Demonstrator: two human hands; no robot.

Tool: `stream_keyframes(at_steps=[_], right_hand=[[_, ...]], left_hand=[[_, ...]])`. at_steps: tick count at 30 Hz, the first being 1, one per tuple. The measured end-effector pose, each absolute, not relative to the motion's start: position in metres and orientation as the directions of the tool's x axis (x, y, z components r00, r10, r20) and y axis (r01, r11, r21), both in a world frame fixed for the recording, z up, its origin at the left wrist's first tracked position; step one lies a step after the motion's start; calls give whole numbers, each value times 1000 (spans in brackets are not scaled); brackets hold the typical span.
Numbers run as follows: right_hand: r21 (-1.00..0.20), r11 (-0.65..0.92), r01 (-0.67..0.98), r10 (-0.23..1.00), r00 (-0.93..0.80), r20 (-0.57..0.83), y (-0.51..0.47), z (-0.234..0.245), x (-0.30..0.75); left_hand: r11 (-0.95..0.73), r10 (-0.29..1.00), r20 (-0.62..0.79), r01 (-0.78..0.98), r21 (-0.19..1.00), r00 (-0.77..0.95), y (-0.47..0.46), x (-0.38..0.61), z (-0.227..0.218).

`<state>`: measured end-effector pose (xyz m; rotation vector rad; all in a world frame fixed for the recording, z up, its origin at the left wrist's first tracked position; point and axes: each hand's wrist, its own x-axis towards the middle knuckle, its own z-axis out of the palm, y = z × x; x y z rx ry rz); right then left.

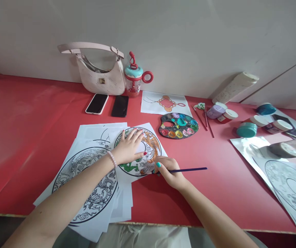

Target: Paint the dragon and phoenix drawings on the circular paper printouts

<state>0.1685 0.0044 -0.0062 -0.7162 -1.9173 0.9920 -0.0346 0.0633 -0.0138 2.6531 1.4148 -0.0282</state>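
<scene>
My left hand lies flat with fingers spread on a sheet with a round line drawing, partly coloured green and orange. In my right hand is a thin dark purple paintbrush, pinched between thumb and fingers. Its tip is at the lower edge of the round drawing, beside a small orange patch. A dark paint palette with several coloured wells sits just beyond my right hand. Under my left forearm, a larger uncoloured round drawing rests on a stack of papers.
A pale handbag, a cup with a red handle and two phones stand or lie at the back. Paint jars, two more brushes and further drawings are on the right of the red table.
</scene>
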Motion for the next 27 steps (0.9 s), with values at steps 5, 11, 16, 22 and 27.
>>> stream_keyframes(at_steps=[5, 11, 16, 22, 27], right_hand=[[-836, 531, 138, 786, -448, 426, 5, -7, 169], [-829, 550, 105, 764, -464, 448, 4, -8, 170], [-801, 578, 154, 765, -444, 467, 5, -9, 171], [-794, 582, 177, 777, -407, 479, 6, -9, 174], [-780, 597, 188, 749, -479, 457, 4, -6, 170]], left_hand=[[-549, 826, -82, 828, 109, 558, 64, -35, -15], [-555, 824, -68, 826, 103, 562, 63, -35, -16], [-560, 822, -62, 823, 97, 567, 64, -35, -16], [-563, 821, -55, 822, 89, 568, 64, -35, -17], [-558, 823, -70, 825, 90, 564, 64, -34, -15]])
